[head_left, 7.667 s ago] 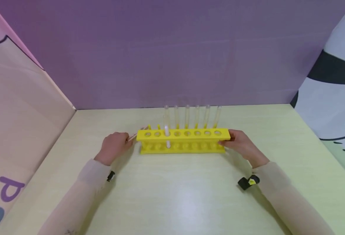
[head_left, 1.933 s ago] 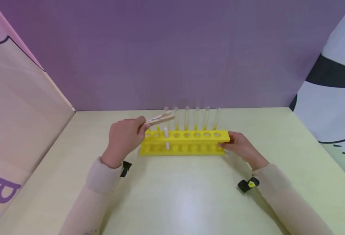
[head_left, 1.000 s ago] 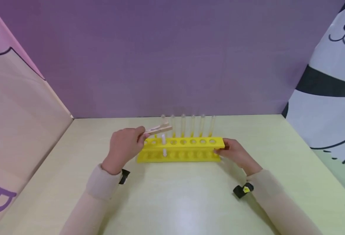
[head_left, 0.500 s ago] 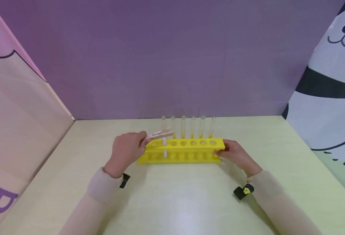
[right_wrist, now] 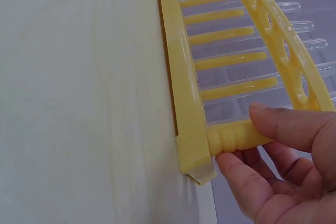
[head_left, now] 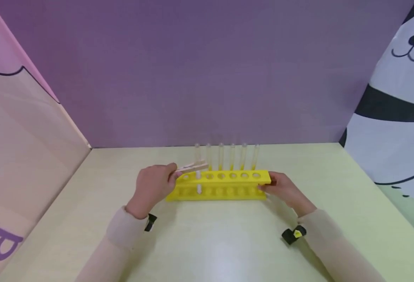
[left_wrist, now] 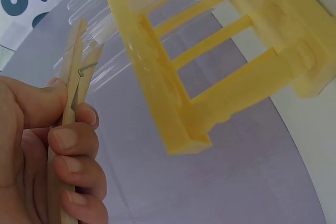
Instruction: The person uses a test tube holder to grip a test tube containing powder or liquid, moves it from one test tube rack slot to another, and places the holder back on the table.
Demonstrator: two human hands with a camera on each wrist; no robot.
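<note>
My left hand [head_left: 154, 186] holds a wooden test tube clamp [head_left: 191, 167], fingers curled round its handle. The clamp's tips sit just above the left part of the yellow test tube rack [head_left: 228, 197]. They are close to the leftmost glass test tube [head_left: 197, 151] and a white tube-like piece [head_left: 198, 189] standing in a rack hole. In the left wrist view the wooden jaws [left_wrist: 76, 51] overlap clear tubes; whether they grip one I cannot tell. With thumb and fingers my right hand [head_left: 281, 188] grips the post [right_wrist: 239, 135] at the rack's right end.
Several clear test tubes [head_left: 243, 156] stand upside down along the rack's rear side. The rack stands on a pale wooden table [head_left: 207, 243]. Behind rises a purple backdrop [head_left: 200, 70], with printed panels left and right.
Since the oldest frame, my left hand has brought the clamp from beside the rack's left end to above it. Lately the clamp has sunk closer to the rack; my right hand keeps its grip.
</note>
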